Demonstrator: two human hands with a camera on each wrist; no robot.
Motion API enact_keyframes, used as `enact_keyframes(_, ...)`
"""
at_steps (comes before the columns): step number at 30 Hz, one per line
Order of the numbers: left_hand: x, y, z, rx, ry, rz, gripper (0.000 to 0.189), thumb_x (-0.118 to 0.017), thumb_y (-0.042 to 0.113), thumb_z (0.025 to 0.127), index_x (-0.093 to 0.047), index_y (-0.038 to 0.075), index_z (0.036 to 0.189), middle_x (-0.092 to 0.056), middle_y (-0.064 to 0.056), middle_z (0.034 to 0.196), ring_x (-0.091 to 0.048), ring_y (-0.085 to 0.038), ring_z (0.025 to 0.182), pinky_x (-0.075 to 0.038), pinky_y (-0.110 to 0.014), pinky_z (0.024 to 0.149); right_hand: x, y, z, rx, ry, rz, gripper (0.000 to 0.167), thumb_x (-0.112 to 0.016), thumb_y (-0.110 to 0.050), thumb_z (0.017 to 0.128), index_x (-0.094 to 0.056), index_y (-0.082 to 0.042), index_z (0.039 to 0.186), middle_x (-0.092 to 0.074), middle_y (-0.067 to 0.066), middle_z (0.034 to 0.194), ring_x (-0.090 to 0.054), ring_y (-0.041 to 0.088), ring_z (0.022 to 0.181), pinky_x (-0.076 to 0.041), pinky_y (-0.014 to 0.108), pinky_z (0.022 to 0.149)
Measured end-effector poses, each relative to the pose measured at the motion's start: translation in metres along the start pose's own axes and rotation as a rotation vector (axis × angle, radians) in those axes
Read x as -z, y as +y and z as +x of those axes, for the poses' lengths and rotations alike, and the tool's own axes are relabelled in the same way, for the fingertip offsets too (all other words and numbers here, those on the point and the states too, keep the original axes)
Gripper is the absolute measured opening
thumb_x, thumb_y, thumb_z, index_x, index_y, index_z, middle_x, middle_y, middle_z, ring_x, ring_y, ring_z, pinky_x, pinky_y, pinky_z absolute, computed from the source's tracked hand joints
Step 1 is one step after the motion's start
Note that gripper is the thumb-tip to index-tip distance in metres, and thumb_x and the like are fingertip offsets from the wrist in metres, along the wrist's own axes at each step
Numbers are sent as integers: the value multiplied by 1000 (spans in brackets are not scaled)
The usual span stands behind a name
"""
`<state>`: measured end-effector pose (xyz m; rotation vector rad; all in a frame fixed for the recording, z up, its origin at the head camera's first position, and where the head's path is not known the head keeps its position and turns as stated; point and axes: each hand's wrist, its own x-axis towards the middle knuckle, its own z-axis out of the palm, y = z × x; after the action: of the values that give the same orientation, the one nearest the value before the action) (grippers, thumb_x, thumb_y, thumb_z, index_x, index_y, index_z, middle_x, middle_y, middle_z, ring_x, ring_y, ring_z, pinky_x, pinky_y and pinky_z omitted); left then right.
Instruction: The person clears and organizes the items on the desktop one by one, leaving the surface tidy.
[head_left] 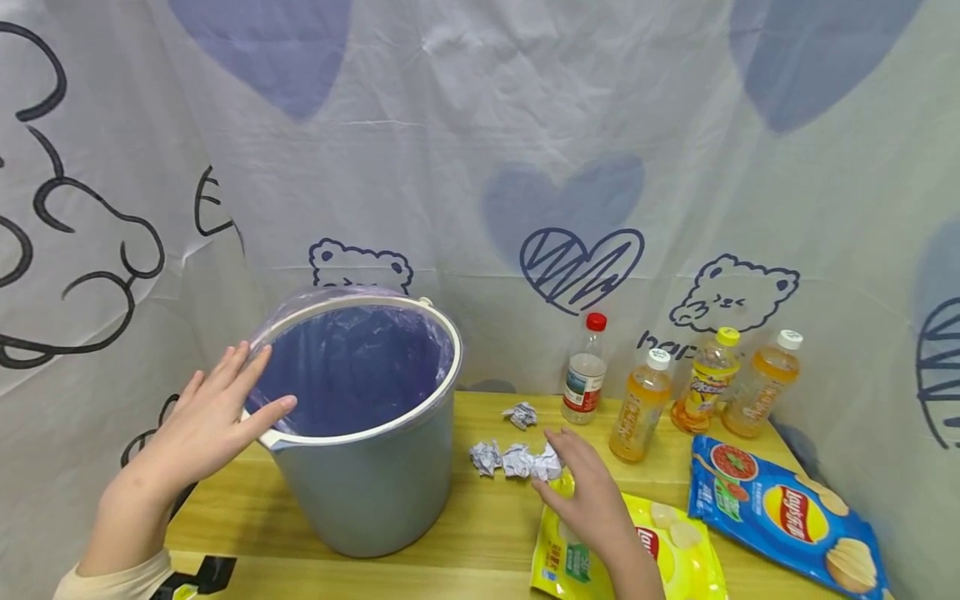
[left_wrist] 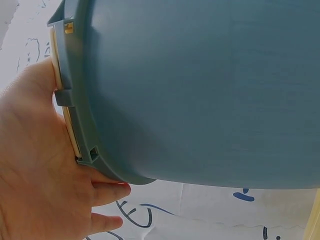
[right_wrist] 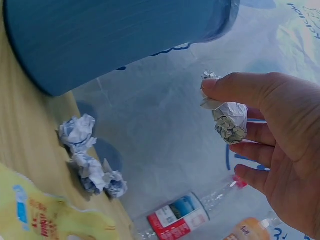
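Observation:
My left hand [head_left: 202, 425] lies at the near left rim of a blue-grey bin [head_left: 367, 500] lined with a thin clear bag. Its fingers are straight and spread, and the thumb reaches over the rim. In the left wrist view the palm stands against the rim and handle [left_wrist: 70, 127]. My right hand [head_left: 596, 508] pinches a crumpled paper ball [right_wrist: 231, 122] between thumb and fingers, above a yellow chip bag [head_left: 558, 558]. More crumpled paper balls lie on the table right of the bin, among them one toward the back [head_left: 520, 414].
A clear bottle with a red cap [head_left: 585, 383] and several bottles of orange drink, one of them yellow-capped [head_left: 705, 383], stand along the back of the wooden table [head_left: 480, 533]. At the right lies a blue chip bag [head_left: 787, 517]. A printed curtain [head_left: 465, 192] hangs behind.

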<state>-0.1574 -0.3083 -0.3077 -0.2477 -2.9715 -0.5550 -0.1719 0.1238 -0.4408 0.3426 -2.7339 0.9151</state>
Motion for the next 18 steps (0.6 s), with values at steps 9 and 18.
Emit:
enact_keyframes(9, -1, 0, 2, -11, 11, -1, 88, -44, 59, 97, -10, 5, 157, 3, -29, 161, 5, -46, 149, 9, -67, 115, 11, -7, 11, 123, 119, -11, 69, -81, -26, 80, -51, -14, 141, -52, 10, 145, -47, 34, 136, -40, 55, 110)
enact_keyframes(18, -1, 0, -1, -12, 31, -15, 87, -45, 58, 97, -9, 6, 157, 2, -29, 161, 5, -46, 149, 10, -67, 116, 20, -21, 33, 358, 254, -29, 69, -83, -20, 77, -53, -11, 139, -56, 12, 140, -47, 31, 136, -43, 52, 108)
